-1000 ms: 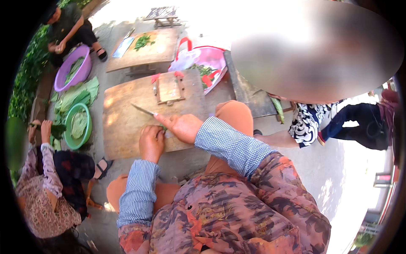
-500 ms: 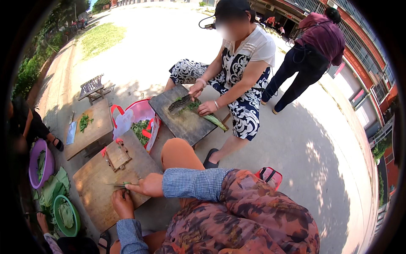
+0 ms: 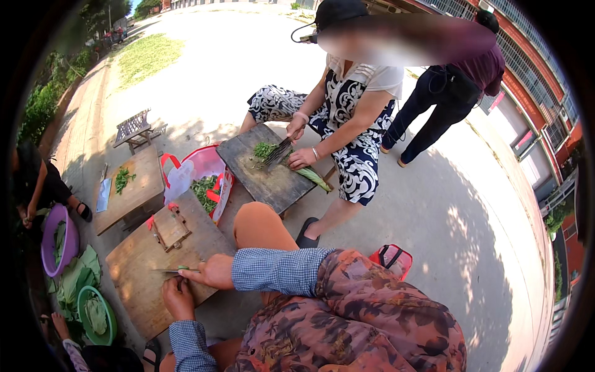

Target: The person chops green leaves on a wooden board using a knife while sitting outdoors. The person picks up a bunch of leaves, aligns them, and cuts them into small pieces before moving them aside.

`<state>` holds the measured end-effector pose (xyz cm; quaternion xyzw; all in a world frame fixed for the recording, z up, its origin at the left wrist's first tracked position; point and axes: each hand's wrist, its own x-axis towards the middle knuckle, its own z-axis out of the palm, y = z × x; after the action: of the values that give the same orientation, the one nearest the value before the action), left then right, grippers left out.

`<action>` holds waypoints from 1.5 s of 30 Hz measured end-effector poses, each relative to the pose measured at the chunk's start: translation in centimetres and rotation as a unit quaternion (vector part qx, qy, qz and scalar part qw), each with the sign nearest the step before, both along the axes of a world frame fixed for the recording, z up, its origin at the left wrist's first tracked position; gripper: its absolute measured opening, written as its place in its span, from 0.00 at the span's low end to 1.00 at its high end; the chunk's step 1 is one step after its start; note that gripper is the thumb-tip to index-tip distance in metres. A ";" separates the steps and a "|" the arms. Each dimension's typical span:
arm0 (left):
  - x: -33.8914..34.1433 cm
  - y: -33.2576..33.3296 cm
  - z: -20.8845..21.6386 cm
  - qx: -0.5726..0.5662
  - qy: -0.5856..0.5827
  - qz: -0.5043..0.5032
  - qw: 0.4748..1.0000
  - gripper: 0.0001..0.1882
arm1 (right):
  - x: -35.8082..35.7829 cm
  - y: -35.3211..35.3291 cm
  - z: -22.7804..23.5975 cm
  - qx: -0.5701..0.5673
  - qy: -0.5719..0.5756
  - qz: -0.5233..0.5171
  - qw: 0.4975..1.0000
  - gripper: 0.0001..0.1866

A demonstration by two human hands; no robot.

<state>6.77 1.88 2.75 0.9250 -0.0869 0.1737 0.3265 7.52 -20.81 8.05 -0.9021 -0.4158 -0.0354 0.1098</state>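
My right hand (image 3: 215,271) is closed around a knife (image 3: 163,270), its thin blade lying low over a wooden board (image 3: 139,291) and reaching left. A small green patch shows by the knife at my fingers. Just below the blade, my left hand (image 3: 178,300) rests on the board with its fingers curled together. Something small and dark is at its fingertips, too hidden to name. A small wooden frame (image 3: 171,229) with red ends lies on the board's far part.
Across from me a person chops greens (image 3: 265,150) on a dark board (image 3: 248,177). A red-and-white bag (image 3: 229,186) holds cut leaves. At left are another low table (image 3: 139,180), a purple basin (image 3: 73,239) and a green basin (image 3: 113,322). A stool (image 3: 133,128) stands beyond.
My hands and the knife have barely shifted. The person opposite has moved their blade to the right, and a heap of chopped greens now shows left of it.
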 end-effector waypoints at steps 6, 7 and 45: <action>0.1 0.6 -0.4 -0.016 0.000 0.022 1.000 0.06 | 0.2 0.9 0.7 -0.029 0.042 -0.024 0.998 0.46; -0.3 1.6 -0.7 -0.021 0.009 0.047 0.999 0.06 | 0.4 1.5 1.1 -0.021 0.057 -0.015 0.998 0.48; -1.2 -0.2 0.7 0.000 -0.015 0.068 0.998 0.05 | -1.0 -1.3 4.0 -0.124 0.066 0.012 0.990 0.45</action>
<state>5.59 1.71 3.49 0.9261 -0.0286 0.2096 0.3123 6.54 -22.15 12.03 -0.9040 -0.4197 0.0773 0.0248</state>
